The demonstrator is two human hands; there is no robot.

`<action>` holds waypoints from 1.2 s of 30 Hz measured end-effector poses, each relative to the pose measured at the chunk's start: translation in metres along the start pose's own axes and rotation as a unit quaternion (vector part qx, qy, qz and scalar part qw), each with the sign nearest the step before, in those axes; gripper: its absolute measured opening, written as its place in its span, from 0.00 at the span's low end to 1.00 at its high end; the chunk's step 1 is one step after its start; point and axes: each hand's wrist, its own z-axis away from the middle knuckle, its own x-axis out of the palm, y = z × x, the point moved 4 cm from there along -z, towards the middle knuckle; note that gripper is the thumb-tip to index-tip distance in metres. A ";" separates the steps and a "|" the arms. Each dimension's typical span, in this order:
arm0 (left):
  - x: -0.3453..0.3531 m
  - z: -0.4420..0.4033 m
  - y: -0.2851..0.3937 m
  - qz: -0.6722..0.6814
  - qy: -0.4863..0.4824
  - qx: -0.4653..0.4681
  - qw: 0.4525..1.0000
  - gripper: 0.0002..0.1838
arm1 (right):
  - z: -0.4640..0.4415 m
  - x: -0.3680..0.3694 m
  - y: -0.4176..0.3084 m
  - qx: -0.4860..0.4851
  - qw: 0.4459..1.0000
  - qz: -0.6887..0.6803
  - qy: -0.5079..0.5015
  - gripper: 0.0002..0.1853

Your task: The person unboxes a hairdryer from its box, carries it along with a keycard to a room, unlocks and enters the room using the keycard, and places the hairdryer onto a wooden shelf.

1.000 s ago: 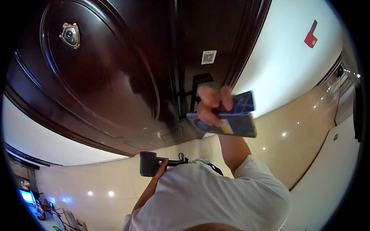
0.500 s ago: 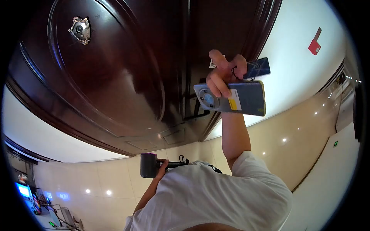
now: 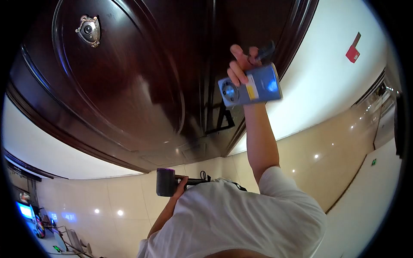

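My right hand [image 3: 241, 64] is raised in front of the dark wooden door [image 3: 142, 73], its fingers closed on a blue-grey phone [image 3: 262, 88] with a round camera module and a yellow-white label. A smaller dark flat object [image 3: 266, 50], blurred, hangs by a cord at the same hand. Low at the left of my body, my left hand [image 3: 181, 187] is wrapped round the handle of a dark grey hair dryer [image 3: 165, 182]. The dryer's looped cord [image 3: 204, 176] shows near my shirt. Below the phone is the black door handle [image 3: 224, 121].
A metal peephole fitting [image 3: 88, 30] is on the door at the upper left. On the white wall to the right hangs a red box [image 3: 352, 54]. Shiny beige floor [image 3: 129, 193] runs below the door. A lit screen [image 3: 25, 210] and chairs stand at the lower left.
My right hand has risen up the door with the phone and the smaller object, which has swung and tilted. The door handle has come into clearer view. My left hand has barely moved.
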 end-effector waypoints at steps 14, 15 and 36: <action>-0.004 -0.024 -0.035 0.025 -0.022 -0.055 0.998 0.16 | -0.004 0.007 -0.002 0.006 0.991 0.035 -0.130 0.17; -0.003 -0.022 -0.035 0.024 -0.026 -0.037 0.999 0.17 | -0.003 0.013 -0.002 0.001 0.987 0.049 -0.152 0.17; 0.000 -0.014 -0.032 0.012 0.031 -0.006 0.999 0.08 | 0.136 0.072 0.009 0.057 0.996 0.066 0.035 0.11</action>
